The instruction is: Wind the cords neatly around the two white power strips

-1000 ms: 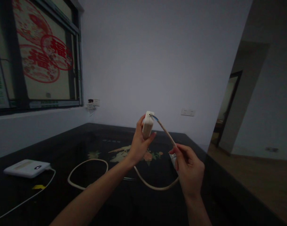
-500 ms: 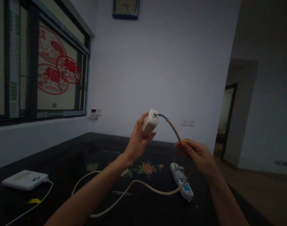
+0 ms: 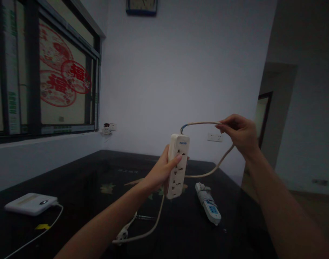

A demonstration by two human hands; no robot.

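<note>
Head view: the left-hand grip (image 3: 164,166) is wrapped around a white power strip (image 3: 179,176), fingers behind it and thumb pressed on its socket face. The strip is held up over the dark glossy counter (image 3: 80,180), nearly upright and slightly tilted, with sockets and blue lettering turned toward the camera. From its top end come thin exposed wires (image 3: 183,127), one of them blue, running into a beige cable (image 3: 203,123). The right-hand grip (image 3: 239,133) pinches this cable between thumb and fingertips, up to the right of the strip; beyond the pinch it droops, passes behind the strip and reappears below, curving over the counter beside a plug (image 3: 123,234). Right of the strip lies a second power strip (image 3: 213,213), its cord wound around it. At far left sits a flat white device (image 3: 31,204) with a white cord (image 3: 59,215), a yellow piece (image 3: 42,227) near it.
</note>
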